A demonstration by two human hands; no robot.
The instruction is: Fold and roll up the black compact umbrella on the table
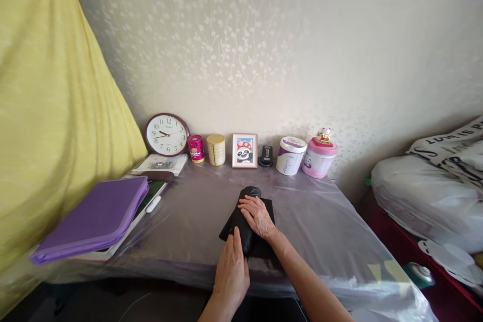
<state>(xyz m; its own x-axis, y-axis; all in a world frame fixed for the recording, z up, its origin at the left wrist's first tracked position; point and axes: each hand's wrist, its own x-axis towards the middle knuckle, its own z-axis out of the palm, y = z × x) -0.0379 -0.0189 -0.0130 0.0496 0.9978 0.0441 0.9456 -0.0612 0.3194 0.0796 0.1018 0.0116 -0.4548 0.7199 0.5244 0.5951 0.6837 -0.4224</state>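
A black bundle (245, 231) lies lengthwise near the front edge of the covered table, on top of a flat black sheet (269, 211) that spreads out to both sides. My right hand (257, 215) rests on the bundle's upper part, fingers stretched out and pointing left. At its lower left side is my left hand (231, 267), fingers extended forward and touching the black material. Part of the bundle is hidden under both hands, and what it contains cannot be seen.
Along the wall stand a clock (167, 135), a pink tin (195, 149), a yellow-lidded tin (216, 150), a picture frame (244, 151), a small black device (266, 156) and two tubs (290, 156). A purple folder (94, 216) lies left; bagged items (426, 196) sit right.
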